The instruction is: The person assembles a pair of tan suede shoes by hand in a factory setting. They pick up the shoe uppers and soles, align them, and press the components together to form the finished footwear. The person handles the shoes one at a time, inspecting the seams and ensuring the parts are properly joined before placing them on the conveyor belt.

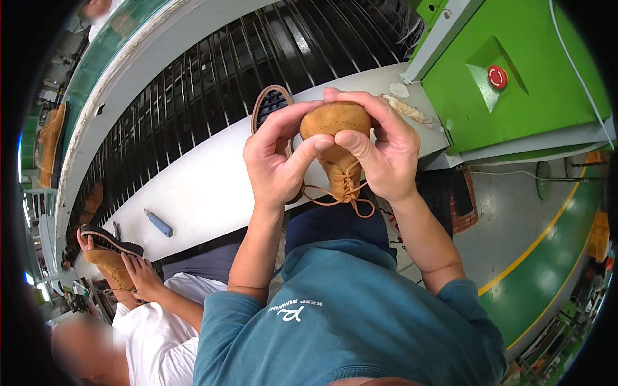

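Note:
A tan suede lace-up boot [335,122] is held up in front of me, its rounded toe at the top and its laces hanging toward my body. My left hand [278,154] grips the left side of the toe, with the thumb pressed on the upper. On the other side my right hand [391,151] does the same, and the two thumbs nearly meet. Fingers of both hands curl behind the toe, where the boot's underside is hidden. Just beyond my left hand, a dark outsole [271,106] with a tan rim shows, partly covered by that hand.
A white bench [199,174] runs alongside a black slatted conveyor [193,90]. On it lies a blue-handled tool [158,223]. At left, a co-worker [161,315] holds another tan boot [111,265] and a dark sole. A green machine [515,83] with a red button stands at right.

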`<state>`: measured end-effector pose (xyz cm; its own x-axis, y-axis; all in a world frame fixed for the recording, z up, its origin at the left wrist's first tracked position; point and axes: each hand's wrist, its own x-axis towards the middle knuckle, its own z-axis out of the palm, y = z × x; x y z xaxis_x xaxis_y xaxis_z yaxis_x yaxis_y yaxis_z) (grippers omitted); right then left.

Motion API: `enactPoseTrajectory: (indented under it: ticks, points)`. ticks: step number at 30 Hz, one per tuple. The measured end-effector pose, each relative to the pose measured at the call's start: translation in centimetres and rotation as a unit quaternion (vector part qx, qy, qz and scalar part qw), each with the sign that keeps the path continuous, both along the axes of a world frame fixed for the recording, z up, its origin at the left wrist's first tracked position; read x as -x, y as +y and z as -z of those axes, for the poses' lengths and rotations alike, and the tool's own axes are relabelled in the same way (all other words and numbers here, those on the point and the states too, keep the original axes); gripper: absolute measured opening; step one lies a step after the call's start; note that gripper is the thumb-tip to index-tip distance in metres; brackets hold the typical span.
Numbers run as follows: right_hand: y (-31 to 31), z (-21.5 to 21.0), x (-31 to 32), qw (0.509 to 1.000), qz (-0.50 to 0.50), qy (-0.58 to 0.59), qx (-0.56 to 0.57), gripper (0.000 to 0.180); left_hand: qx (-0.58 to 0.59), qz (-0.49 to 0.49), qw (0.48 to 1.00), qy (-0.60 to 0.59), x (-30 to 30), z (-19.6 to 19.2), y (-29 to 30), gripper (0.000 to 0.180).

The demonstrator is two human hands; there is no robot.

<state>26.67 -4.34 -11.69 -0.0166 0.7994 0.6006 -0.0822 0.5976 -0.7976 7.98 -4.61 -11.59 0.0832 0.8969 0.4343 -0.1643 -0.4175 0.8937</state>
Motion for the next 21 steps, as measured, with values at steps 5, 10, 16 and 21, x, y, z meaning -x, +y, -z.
enactPoseTrajectory:
  ticks: [5, 10, 16, 21]
  points:
    - [0.7, 0.0, 0.4, 0.996, -0.029, 0.06, 0.055, 0.042, 0.022, 0.001, 1.0, -0.002, -0.4, -0.1, 1.1, 0.051]
    - [-0.2, 2.3, 0.0, 0.995, -0.025, 0.052, 0.082, 0.095, 0.086, 0.036, 0.996, -0.016, 0.3, 1.0, 2.6, 0.052]
    - [-4.1, 8.2, 1.3, 0.994, -0.023, -0.024, 0.102, 0.111, 0.133, 0.002, 0.991, 0.012, 1.1, 1.4, 4.9, 0.047]
    - [-3.5, 10.0, 2.6, 0.989, 0.033, -0.027, 0.143, 0.097, 0.037, 0.0, 0.997, 0.065, 3.7, 3.1, 9.2, 0.042]
